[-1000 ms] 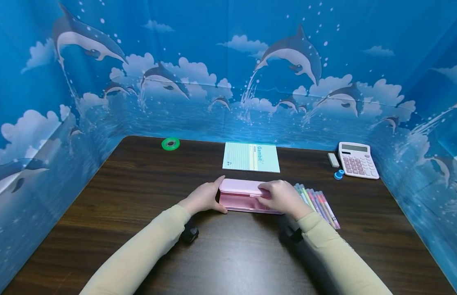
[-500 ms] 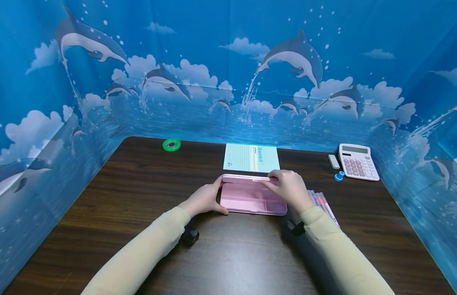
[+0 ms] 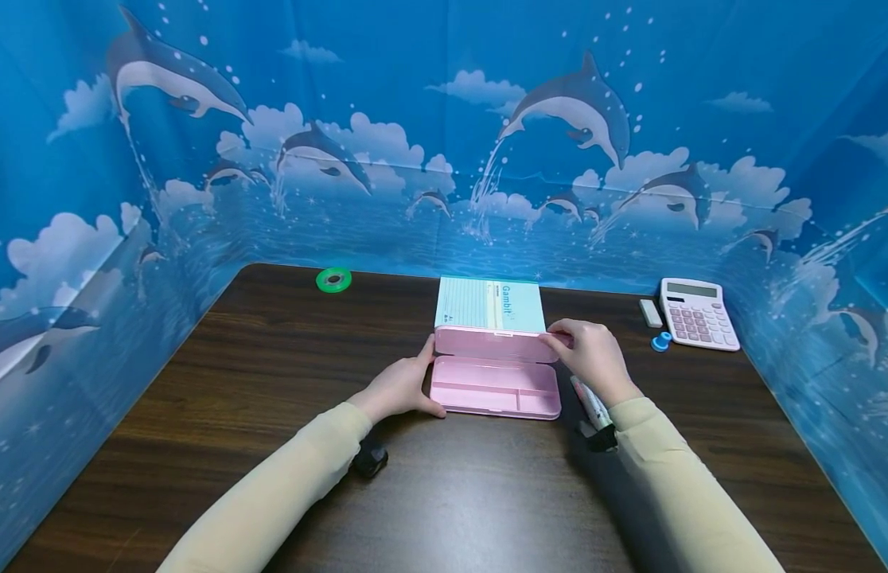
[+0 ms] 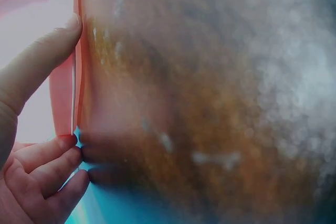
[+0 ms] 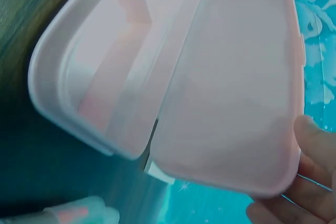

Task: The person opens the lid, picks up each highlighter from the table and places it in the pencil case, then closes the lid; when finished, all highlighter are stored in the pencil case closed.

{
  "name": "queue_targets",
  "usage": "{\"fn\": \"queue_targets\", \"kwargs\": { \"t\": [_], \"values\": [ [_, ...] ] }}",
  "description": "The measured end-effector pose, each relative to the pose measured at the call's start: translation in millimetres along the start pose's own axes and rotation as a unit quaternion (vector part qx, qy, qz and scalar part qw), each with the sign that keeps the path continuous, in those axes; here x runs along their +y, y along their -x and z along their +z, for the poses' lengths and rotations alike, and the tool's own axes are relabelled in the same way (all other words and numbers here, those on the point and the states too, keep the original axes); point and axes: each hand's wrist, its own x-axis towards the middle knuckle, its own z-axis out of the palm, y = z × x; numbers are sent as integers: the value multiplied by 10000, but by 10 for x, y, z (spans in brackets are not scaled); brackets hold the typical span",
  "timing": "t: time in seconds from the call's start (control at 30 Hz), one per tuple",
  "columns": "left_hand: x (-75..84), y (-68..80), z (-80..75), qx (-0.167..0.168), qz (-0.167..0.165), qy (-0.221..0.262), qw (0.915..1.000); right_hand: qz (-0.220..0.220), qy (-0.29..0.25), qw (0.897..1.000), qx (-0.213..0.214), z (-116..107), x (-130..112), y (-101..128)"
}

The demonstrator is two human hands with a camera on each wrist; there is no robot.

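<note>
Now the left hand point(image 3: 401, 387) grips the pink pencil case point(image 3: 496, 388) at its left end. The right hand point(image 3: 594, 360) pinches the raised lid point(image 3: 494, 344) at its right end; the case's length runs left-right.

Pink plastic pencil case point(image 3: 496, 387) lay open on the dark wooden table, lid point(image 3: 494, 346) raised upright at the far side, base tray empty, divided into compartments.

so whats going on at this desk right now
A person has a pink pencil case open on the dark wooden table. The left hand grips the case's left end, and the right hand holds the raised lid by its right edge. The tray inside looks empty. Some pens lie by the right wrist, partly hidden. A notebook, calculator and green tape roll sit farther back.
</note>
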Motion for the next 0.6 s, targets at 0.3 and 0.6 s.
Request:
{"fn": "queue_targets", "kwargs": {
  "t": [0.3, 0.6],
  "values": [
    [22, 36, 9, 70, 5, 144, 9999, 367, -510, 9979, 140, -8, 122, -2],
    [14, 41, 24, 58, -105, 614, 9980, 406, -555, 9969, 376, 44, 138, 0]
  ]
}}
